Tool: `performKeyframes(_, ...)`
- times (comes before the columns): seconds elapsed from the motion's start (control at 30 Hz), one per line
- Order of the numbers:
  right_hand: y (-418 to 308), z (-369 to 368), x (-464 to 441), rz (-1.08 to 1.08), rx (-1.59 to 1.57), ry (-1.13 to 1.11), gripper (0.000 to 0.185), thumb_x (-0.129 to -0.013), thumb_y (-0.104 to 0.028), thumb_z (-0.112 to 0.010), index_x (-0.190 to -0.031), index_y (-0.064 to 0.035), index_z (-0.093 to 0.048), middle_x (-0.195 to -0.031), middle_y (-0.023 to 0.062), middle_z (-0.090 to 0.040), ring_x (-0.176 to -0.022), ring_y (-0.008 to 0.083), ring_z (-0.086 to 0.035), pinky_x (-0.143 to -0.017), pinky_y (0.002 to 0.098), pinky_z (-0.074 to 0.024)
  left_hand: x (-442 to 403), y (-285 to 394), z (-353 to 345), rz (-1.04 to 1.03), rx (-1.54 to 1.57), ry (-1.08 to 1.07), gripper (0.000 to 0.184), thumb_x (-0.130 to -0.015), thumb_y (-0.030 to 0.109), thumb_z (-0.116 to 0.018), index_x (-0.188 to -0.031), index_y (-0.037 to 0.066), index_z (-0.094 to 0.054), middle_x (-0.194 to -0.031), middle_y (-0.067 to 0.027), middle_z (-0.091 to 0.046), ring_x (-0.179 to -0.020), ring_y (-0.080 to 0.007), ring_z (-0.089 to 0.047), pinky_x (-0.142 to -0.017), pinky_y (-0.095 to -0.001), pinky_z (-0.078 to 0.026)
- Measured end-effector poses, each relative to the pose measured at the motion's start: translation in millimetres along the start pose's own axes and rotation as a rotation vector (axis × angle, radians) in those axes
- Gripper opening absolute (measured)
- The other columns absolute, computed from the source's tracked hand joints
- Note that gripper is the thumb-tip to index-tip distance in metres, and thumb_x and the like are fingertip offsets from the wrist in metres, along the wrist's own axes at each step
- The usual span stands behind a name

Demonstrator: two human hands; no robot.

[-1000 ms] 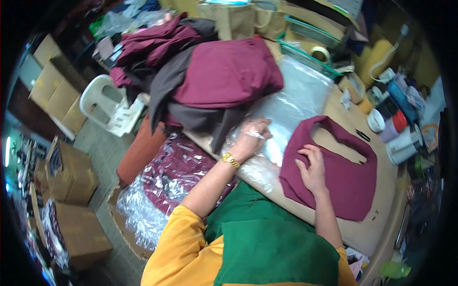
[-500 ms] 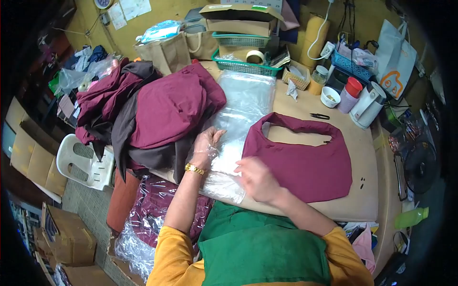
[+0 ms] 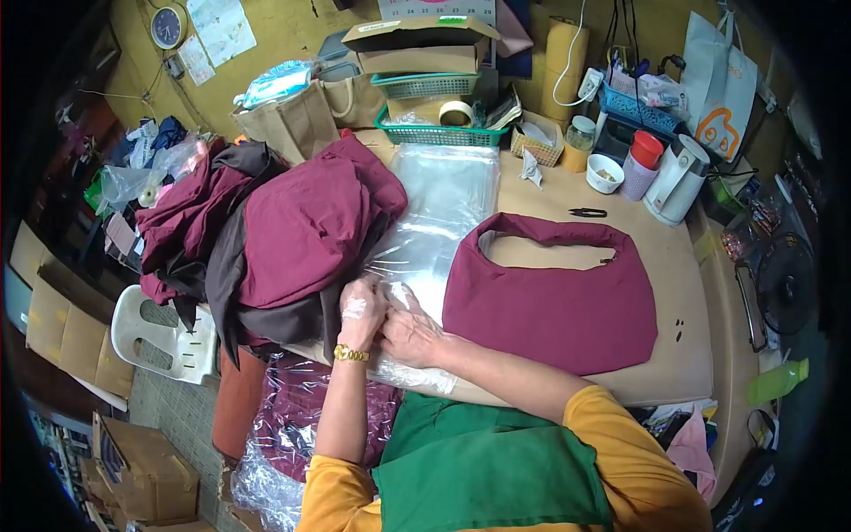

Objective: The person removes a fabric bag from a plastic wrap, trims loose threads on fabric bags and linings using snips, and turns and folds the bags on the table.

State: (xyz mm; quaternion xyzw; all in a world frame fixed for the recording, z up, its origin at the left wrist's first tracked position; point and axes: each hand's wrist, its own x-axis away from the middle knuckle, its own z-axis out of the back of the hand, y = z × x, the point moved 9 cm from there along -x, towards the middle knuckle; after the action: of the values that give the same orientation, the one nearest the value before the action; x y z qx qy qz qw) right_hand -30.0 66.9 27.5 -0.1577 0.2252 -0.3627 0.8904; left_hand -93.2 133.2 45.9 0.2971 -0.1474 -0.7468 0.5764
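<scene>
A stack of clear plastic bags (image 3: 448, 182) lies on the table. At its near left part, my left hand (image 3: 362, 310), with a gold watch (image 3: 352, 353) on the wrist, has its fingers closed on the top plastic bag. My right hand (image 3: 409, 332) presses up against it, fingers bent and also closed on the film; the exact grip is partly hidden between the hands. Just right of the stack lies a maroon shoulder bag (image 3: 550, 306) laid flat, its strap looped away from me. On the left, a heap of maroon fabric bags (image 3: 306, 217) with dark lining rests beside my left hand.
Small black thread snips (image 3: 588, 212) lie behind the shoulder bag. Farther back stand a white bowl (image 3: 605, 175), a red-lidded cup (image 3: 640, 164), an electric kettle (image 3: 678, 180) and green baskets (image 3: 443, 133). Below the table's left edge sit plastic-wrapped maroon goods (image 3: 301, 412) and a white chair (image 3: 168, 332).
My right hand has moved left and down from beside the shoulder bag to meet my left hand. My left hand has come slightly lower, and the camera view has shifted a little.
</scene>
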Motion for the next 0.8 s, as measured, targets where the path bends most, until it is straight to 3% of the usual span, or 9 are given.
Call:
performKeyframes(0.07, 7.2, -0.5, -1.9, -0.050, 0.155, 0.008, 0.055, -0.087, -0.024, -0.050, -0.134, 0.0046, -0.048, -0.140, 0.0281, -0.043, -0.139, 0.0398, -0.030, -0.115, 0.0618, -0.0123, -4.8, -3.3, 4.4, 0.061, -0.095, 0.138, 0.016, -0.088, 0.012, -0.058, -0.094, 0.001, -0.067, -0.087, -0.0270, -0.065, -0.078, -0.0439, -0.064, -0.070, -0.0490, -0.051)
performKeyframes(0.2, 16.7, -2.0, -5.4, -0.092, 0.173, -0.007, 0.063, -0.085, -0.024, -0.051, -0.141, 0.0030, -0.040, -0.149, 0.0263, -0.032, -0.145, 0.0379, -0.020, -0.116, 0.0614, -0.0094, 8.7, -14.4, 18.8, 0.077, 0.231, 0.407, 0.027, -0.090, 0.003, -0.051, -0.112, 0.000, -0.065, -0.103, -0.0258, -0.067, -0.096, -0.0393, -0.066, -0.081, -0.0416, -0.052)
performKeyframes(0.43, 15.9, 3.2, -2.4, -0.082, 0.129, -0.036, 0.071, -0.080, -0.028, -0.057, -0.142, 0.0013, -0.039, -0.150, 0.0226, -0.031, -0.145, 0.0366, -0.019, -0.117, 0.0617, -0.0059, 31.3, 7.3, 21.5, -0.007, 0.308, 0.416, 0.043, -0.092, 0.003, -0.045, -0.135, -0.001, -0.049, -0.114, -0.0302, -0.063, -0.106, -0.0431, -0.062, -0.089, -0.0429, -0.050)
performKeyframes(0.47, 11.6, 9.8, -1.0, -0.054, 0.090, 0.015, 0.070, -0.079, -0.028, -0.057, -0.140, 0.0022, -0.041, -0.149, 0.0240, -0.032, -0.145, 0.0367, -0.020, -0.117, 0.0612, -0.0056, 36.4, 3.2, 7.7, 0.206, 0.190, 0.259, 0.045, -0.091, 0.003, -0.047, -0.136, -0.001, -0.047, -0.119, -0.0311, -0.060, -0.111, -0.0442, -0.059, -0.093, -0.0438, -0.048)
performKeyframes(0.5, 17.3, -2.2, -3.6, -0.092, 0.183, -0.117, 0.088, -0.076, -0.033, -0.063, -0.150, -0.0025, -0.025, -0.153, 0.0204, -0.027, -0.147, 0.0358, -0.014, -0.116, 0.0632, -0.0022, 43.4, 14.0, 8.4, 0.087, 0.070, 0.308, 0.046, -0.091, 0.003, -0.049, -0.136, -0.001, -0.046, -0.118, -0.0305, -0.061, -0.109, -0.0443, -0.059, -0.093, -0.0443, -0.048)
performKeyframes(0.63, 23.7, -1.5, -5.7, -0.152, 0.097, -0.001, 0.086, -0.081, -0.027, -0.060, -0.152, -0.0051, -0.017, -0.153, 0.0277, -0.023, -0.147, 0.0374, -0.012, -0.115, 0.0650, -0.0018, 55.8, 17.6, 20.6, -0.062, 0.025, 0.415, 0.045, -0.088, 0.002, -0.054, -0.133, -0.002, -0.049, -0.106, -0.0274, -0.066, -0.099, -0.0434, -0.063, -0.088, -0.0444, -0.050)
performKeyframes(0.73, 7.8, 18.9, -0.5, -0.033, 0.200, 0.201, 0.083, -0.083, -0.025, -0.058, -0.151, -0.0029, -0.018, -0.152, 0.0287, -0.023, -0.146, 0.0390, -0.016, -0.115, 0.0626, -0.0031, 51.4, 17.3, 26.4, -0.147, 0.097, 0.467, 0.042, -0.087, 0.002, -0.056, -0.128, -0.002, -0.052, -0.099, -0.0254, -0.067, -0.091, -0.0411, -0.066, -0.083, -0.0432, -0.052)
performKeyframes(0.77, 3.7, 26.8, 2.4, -0.015, 0.153, 0.296, 0.069, -0.081, -0.016, -0.057, -0.145, -0.0019, -0.034, -0.152, 0.0268, -0.025, -0.146, 0.0395, -0.018, -0.116, 0.0607, -0.0065, 48.9, 11.9, 23.9, -0.077, 0.119, 0.454, 0.029, -0.086, 0.002, -0.056, -0.115, -0.003, -0.057, -0.094, -0.0242, -0.068, -0.087, -0.0392, -0.067, -0.076, -0.0425, -0.052)
performKeyframes(0.8, 6.7, 24.2, 2.8, -0.015, 0.155, 0.299, 0.069, -0.081, -0.016, -0.057, -0.145, -0.0019, -0.034, -0.152, 0.0268, -0.025, -0.146, 0.0395, -0.018, -0.116, 0.0607, -0.0065, 49.2, 14.6, 24.9, -0.081, 0.120, 0.454, 0.029, -0.086, 0.002, -0.056, -0.115, -0.003, -0.057, -0.094, -0.0242, -0.068, -0.087, -0.0392, -0.067, -0.076, -0.0425, -0.052)
